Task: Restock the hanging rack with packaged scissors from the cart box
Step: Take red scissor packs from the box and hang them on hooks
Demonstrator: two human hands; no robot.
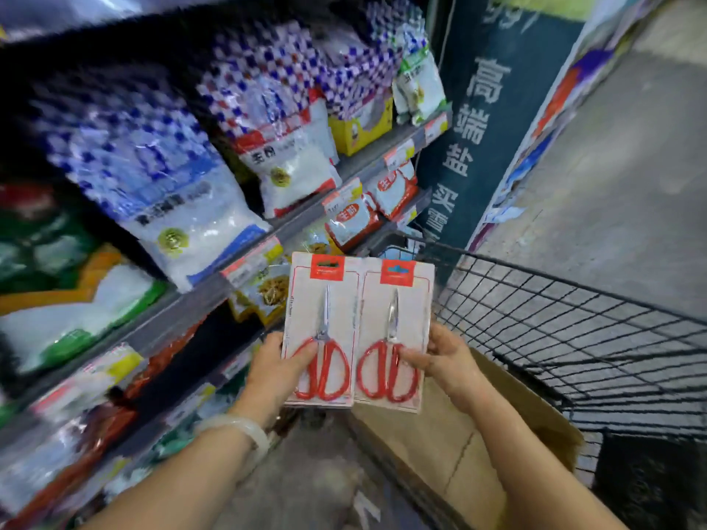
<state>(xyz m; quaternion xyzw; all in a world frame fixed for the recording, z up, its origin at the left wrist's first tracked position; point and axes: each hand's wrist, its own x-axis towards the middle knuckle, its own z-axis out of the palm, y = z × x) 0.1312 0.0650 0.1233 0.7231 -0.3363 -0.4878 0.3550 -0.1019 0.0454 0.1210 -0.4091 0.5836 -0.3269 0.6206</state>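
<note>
Scissors packs: two flat white cards, each with red-handled scissors under clear film and a red hang tab on top; the left pack (321,330) sits in my left hand (279,367), the right pack (394,334) in my right hand (443,357), edges touching, held upright over the box.
Left fingers: thumb curled over the card's face by the red handle, the others behind it, gripping the lower left edge.
Right fingers: thumb pinching the card's face at the handle loop, the rest wrapped behind the right edge.
Wrist: pale smooth bangle (245,430) on my left arm.
Box: brown cardboard box (459,445), matte, flaps open, just below my right hand inside the cart.
Cart: black wire cart (574,319), thin grid mesh, to the right of my right hand.
Shelves: grey metal shelves (191,300) with price tags on the front lip, left of and beyond my left hand; glossy plastic bags (164,185) with blue checks and white grains stand on them.
Sign: dark panel (478,128) with pale characters, beyond both packs.
Floor: worn grey concrete floor (612,166), far right.
</note>
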